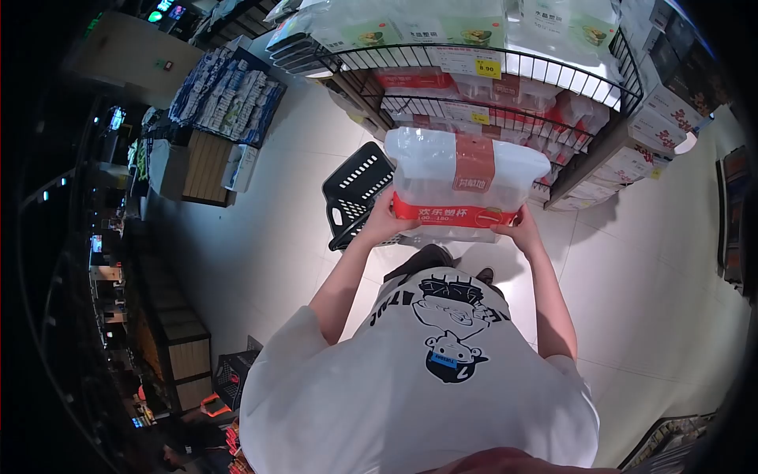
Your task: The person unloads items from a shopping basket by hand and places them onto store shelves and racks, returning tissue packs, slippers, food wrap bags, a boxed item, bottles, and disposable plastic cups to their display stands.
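A large clear-wrapped pack of plastic cups [442, 213] is held in front of my body, with a red printed band across its near side and a brown label on top. My left hand [384, 222] grips its left end, thumb along the red band. At the right end my right hand [519, 231] holds it the same way. Most of the fingers on both hands are hidden behind or under the pack. Just left of it, a black shopping basket [355, 189] with slotted sides stands on the floor, partly covered by my left hand and the pack.
Ahead stands a wire shelf rack [489, 118] with wrapped packs and yellow price tags. Boxed goods [659, 130] line its right side. A display of blue packets [225, 95] stands at the back left. Another person [185, 450] is at the lower left, near a dark basket [233, 375].
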Motion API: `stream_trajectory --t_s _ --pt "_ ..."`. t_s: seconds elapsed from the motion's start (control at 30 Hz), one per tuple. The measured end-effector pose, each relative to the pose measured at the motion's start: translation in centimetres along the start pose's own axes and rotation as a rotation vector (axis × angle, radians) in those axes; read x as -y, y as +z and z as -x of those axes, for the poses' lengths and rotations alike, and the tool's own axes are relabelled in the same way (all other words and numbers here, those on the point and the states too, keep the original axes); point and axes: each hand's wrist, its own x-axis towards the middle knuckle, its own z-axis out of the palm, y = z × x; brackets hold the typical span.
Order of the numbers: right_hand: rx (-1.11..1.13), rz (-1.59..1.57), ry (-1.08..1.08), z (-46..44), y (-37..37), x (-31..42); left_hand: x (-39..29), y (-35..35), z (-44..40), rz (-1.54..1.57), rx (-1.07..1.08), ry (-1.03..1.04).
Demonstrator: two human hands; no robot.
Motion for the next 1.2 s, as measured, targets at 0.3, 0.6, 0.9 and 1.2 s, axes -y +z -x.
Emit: stream_trajectory --t_s 0.3,0.6,0.9,1.2 --pt "-0.185 0.434 -0.586 -9.4 3.5 3.7 3.1 -5.3 -7.1 -0.85 -0.424 0.553" --pt "-0.101 0.285 -0.604 -22.5 9.1 12.3 5.0 -15.0 -20.1 -0.29 -0.48 0.524" --pt "-0.248 0.311 -0.472 -33.0 13.5 10.2 8.2 -21.0 -32.9 -0.234 -0.353 0.393" --pt "-0.251 0.514 -0.103 -39.9 12.0 11.1 7.9 -21.0 -38.3 -0.17 -0.397 0.133"
